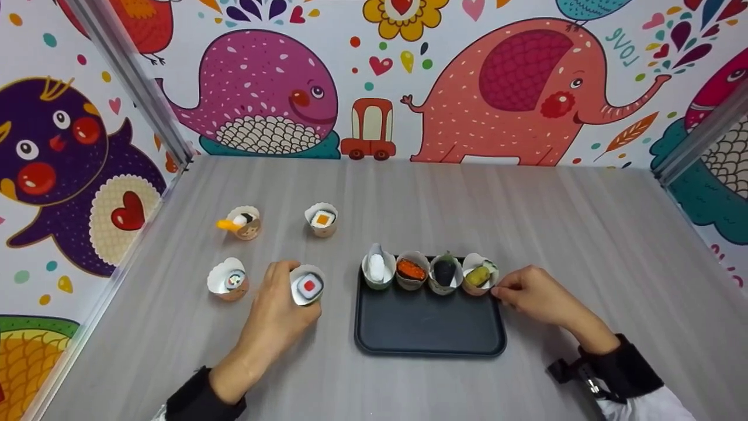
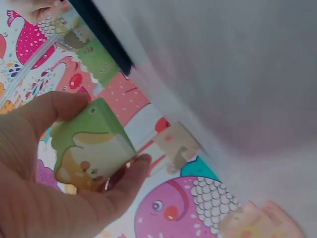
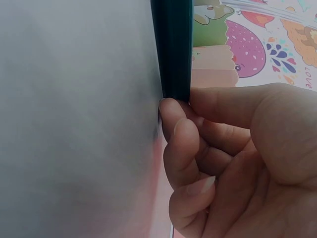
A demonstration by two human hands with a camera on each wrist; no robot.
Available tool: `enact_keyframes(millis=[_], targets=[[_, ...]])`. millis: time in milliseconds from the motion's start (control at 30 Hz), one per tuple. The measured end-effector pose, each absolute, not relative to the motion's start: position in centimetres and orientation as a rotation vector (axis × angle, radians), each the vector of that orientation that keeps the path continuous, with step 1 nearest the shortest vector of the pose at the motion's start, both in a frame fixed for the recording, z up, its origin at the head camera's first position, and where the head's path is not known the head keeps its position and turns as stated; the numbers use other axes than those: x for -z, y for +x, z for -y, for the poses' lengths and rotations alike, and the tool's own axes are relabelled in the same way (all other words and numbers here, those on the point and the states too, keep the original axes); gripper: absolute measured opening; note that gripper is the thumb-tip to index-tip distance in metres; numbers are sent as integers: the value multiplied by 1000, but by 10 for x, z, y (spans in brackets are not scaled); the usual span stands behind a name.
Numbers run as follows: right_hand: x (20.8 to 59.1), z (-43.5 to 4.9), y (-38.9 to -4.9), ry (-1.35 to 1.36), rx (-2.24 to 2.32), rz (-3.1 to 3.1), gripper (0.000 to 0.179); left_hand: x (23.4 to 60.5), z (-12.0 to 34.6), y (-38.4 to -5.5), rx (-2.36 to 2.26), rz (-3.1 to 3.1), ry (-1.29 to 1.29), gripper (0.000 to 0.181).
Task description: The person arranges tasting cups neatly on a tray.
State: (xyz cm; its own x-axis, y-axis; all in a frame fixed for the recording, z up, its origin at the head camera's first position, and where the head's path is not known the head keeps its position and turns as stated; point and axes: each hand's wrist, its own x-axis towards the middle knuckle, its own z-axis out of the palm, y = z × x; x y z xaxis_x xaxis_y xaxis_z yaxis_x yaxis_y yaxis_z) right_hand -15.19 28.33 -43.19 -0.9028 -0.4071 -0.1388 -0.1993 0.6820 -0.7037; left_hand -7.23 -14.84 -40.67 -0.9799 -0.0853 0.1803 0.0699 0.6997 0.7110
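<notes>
My left hand (image 1: 274, 321) grips a small green paper cup (image 2: 86, 144) with a cartoon animal on its wall, left of the tray. A toy sushi roll (image 1: 309, 286) with a red centre sits in that cup. Thumb and fingers of my right hand (image 1: 537, 297) pinch the right edge of the black tray (image 1: 429, 327), as the right wrist view shows close up. Along the tray's back side stand several paper cups in a row, holding a white-and-grey piece (image 1: 377, 266), an orange roe piece (image 1: 411, 269), a dark piece (image 1: 445, 272) and a yellow-green piece (image 1: 479, 276).
Left of the tray, three more cups stand on the grey table (image 1: 432, 386): one with an orange-tailed shrimp piece (image 1: 236, 222), one with a yellow-centred roll (image 1: 322, 219), one with a round roll (image 1: 235, 280). Printed cartoon panels (image 1: 269, 88) wall the table's back and sides.
</notes>
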Motion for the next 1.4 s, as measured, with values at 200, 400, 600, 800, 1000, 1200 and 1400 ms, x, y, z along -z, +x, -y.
enact_keyframes(millis=[200,400,600,800,1000,1200,1400], targets=[[430,-282,-152,-484,1070,-2596,23,403,133,-75,1193,2674,-51,59],[430,-282,-153,-504,1059,-2609,24,403,117,-75,1265,2648,-89,60],[432,-281,-153,-519,1058,-2607,26,402,100,-75,1335,2616,-145,62],[431,-282,-153,-518,1059,-2608,25,401,81,-77,1409,2626,-205,64],[430,-283,-153,-516,1071,-2596,24,401,58,-79,1427,2606,-292,65],[431,-284,-153,-480,1084,-2580,23,399,32,-82,1406,2555,-434,63],[432,-283,-154,-489,1077,-2582,23,402,10,-85,1392,2592,-513,65]])
